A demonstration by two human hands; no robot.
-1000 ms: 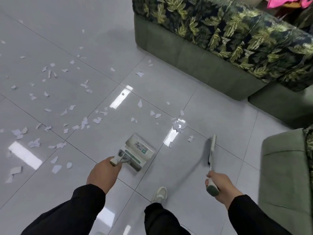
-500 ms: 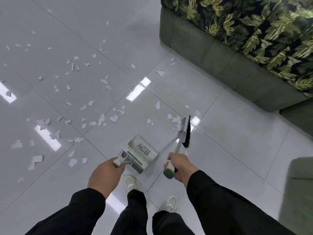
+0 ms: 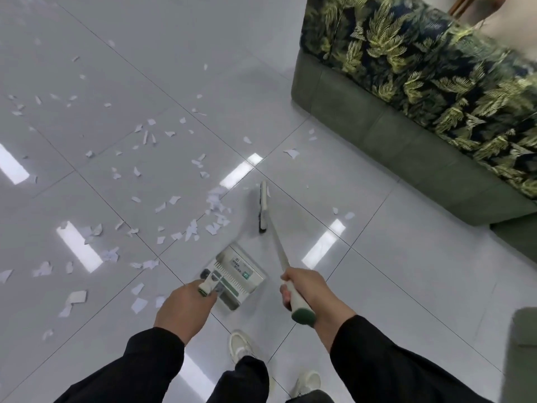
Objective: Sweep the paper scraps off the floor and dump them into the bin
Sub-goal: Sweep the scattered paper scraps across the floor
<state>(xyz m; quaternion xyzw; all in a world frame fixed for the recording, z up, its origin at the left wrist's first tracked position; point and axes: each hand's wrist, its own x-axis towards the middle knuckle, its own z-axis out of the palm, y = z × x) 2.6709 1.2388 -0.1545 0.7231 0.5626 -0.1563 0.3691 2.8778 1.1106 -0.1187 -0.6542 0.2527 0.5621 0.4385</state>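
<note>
The left hand [image 3: 181, 311] grips the dustpan [image 3: 236, 276] handle, the right hand [image 3: 308, 293] has fingers clamped round the broom [image 3: 263, 206], and scraps [image 3: 215, 205] lie beyond on the floor [image 3: 392, 257] near the sofa [image 3: 363, 120].

1. One head-worn wide-angle view looks steeply down and forward over the person's own arms and legs.
2. It faces the tiled floor [image 3: 406, 301], with a sofa [image 3: 377, 117] at upper right.
3. No second view shares the scene.
</note>
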